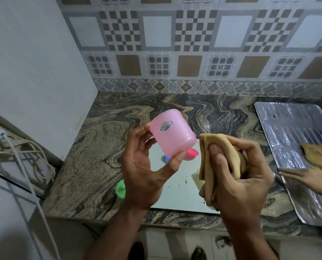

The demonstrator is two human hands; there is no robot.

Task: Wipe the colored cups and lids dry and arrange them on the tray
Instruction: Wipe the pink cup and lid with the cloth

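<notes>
A person's left hand (143,177) gripped a pink cup (172,135) above a marbled counter (85,166), thumb at its lower end and fingers behind, while the right hand (239,177) clenched a bunched tan cloth (220,158) just right of it, apart from the plastic. The cup, tilted with its closed end up and to the far side, could slip from so light a pinch if the cloth pushed hard (wet plastic likely being slick). A white tray (177,190) lay below, a green piece (121,189) at its left edge

patterned tile wall (194,44) | swirled marble counter (104,147) | plain white side wall (28,62)
</notes>
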